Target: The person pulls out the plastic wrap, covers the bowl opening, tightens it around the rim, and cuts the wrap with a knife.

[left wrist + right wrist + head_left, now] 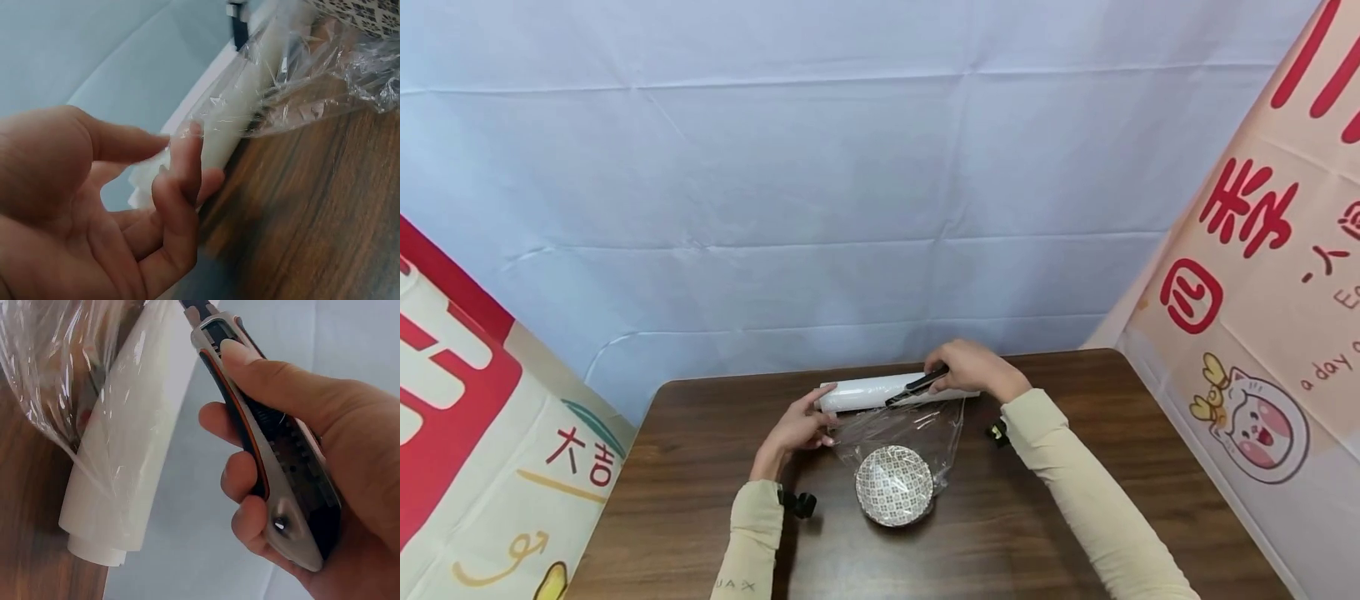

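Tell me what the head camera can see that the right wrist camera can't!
Only the head view shows the patterned bowl, the left sleeve and the smiling cartoon on the side cloth.

Only the right wrist view shows the orange stripe along the cutter; from the head, the cutter just looks dark.

Both show the right hand gripping the cutter, plus the white roll, clear film, brown table and pale backdrop.
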### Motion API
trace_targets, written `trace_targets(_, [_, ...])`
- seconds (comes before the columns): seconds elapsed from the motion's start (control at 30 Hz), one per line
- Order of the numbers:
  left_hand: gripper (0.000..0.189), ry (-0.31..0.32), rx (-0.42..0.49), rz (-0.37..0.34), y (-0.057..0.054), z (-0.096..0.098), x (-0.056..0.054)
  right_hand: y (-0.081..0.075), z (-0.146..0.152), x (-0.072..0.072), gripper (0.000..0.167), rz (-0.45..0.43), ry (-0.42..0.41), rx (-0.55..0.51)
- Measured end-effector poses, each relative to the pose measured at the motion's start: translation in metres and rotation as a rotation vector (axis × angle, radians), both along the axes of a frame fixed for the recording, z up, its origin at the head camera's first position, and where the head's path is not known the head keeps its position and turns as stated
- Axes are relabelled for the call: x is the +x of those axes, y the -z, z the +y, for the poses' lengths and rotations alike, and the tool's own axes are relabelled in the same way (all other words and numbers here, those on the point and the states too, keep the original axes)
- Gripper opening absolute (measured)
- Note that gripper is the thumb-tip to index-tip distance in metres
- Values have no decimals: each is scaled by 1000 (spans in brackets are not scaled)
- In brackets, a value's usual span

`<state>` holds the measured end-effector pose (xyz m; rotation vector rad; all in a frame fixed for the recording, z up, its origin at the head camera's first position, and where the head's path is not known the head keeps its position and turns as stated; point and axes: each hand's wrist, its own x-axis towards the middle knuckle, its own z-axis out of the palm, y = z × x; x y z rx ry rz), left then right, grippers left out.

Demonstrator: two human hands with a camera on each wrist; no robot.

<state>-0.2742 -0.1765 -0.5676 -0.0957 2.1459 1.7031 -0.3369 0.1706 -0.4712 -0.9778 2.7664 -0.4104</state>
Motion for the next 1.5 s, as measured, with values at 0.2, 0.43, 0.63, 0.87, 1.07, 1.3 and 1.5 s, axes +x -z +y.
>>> trace_targets(0.2, [66, 126, -150, 130, -4, 14, -5, -10, 0, 4, 25, 30, 46, -67])
trace_targets(0.43, [72, 243, -285, 239, -7, 30, -12, -11, -1, 4, 27, 57, 82, -99])
trace_targets(0.63, [76, 328, -290, 209, -13, 39, -15, -9, 1, 4, 29, 78, 75, -114])
trace_targets(0.87, [78, 344, -247, 205, -16, 52, -20, -7, 1, 3, 33, 89, 68, -130])
trace_targets(1.07, [72, 320, -139, 209, -11, 66, -29, -7, 0, 1, 31, 92, 73, -119])
trace_targets(1.3, [70, 308, -119, 232, -1, 73, -36, -7, 1, 2, 24, 99, 76, -58])
trace_targets(1.5, [76, 365, -138, 208, -5, 73, -35, -5, -6, 2, 22, 108, 38, -17])
